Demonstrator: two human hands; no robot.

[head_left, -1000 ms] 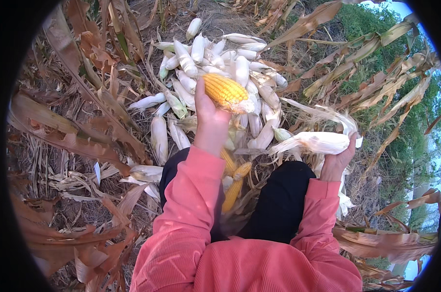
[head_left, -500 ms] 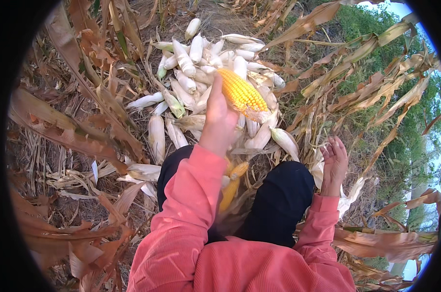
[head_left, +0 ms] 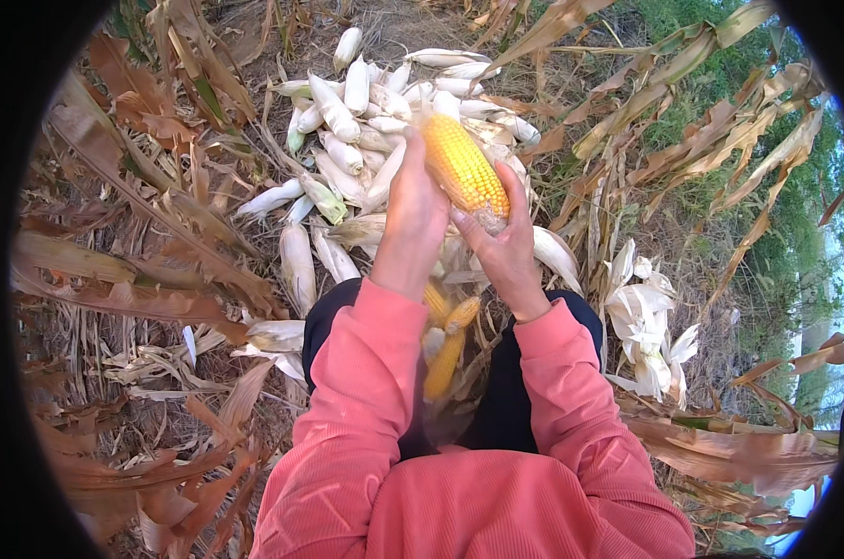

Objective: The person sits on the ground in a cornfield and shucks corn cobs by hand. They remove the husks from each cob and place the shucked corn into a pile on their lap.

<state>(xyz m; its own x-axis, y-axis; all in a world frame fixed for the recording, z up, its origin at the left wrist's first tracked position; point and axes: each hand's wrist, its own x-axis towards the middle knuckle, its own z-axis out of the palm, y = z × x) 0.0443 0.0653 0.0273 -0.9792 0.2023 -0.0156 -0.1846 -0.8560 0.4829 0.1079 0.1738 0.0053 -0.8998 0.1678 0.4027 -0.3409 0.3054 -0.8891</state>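
A bare yellow corn cob (head_left: 463,166) is held up in front of me, tilted with its pale base toward me. My left hand (head_left: 413,216) is closed along its left side. My right hand (head_left: 508,244) grips the base end, thumb and fingers around it. Beyond the cob lies a heap of corn ears in pale husks (head_left: 343,154). Below my hands, between my knees, several husked yellow cobs (head_left: 445,359) lie on the ground, partly hidden by my left sleeve.
Torn white husks (head_left: 641,317) lie in a pile to the right of my right knee. Dry brown corn stalks and leaves (head_left: 133,279) stand and droop on the left, more (head_left: 711,158) on the right. Green growth (head_left: 795,214) shows at the far right.
My right hand has come in from beside the right knee and taken hold of the cob's base. The torn husks there are now uncovered. My left hand still holds the cob.
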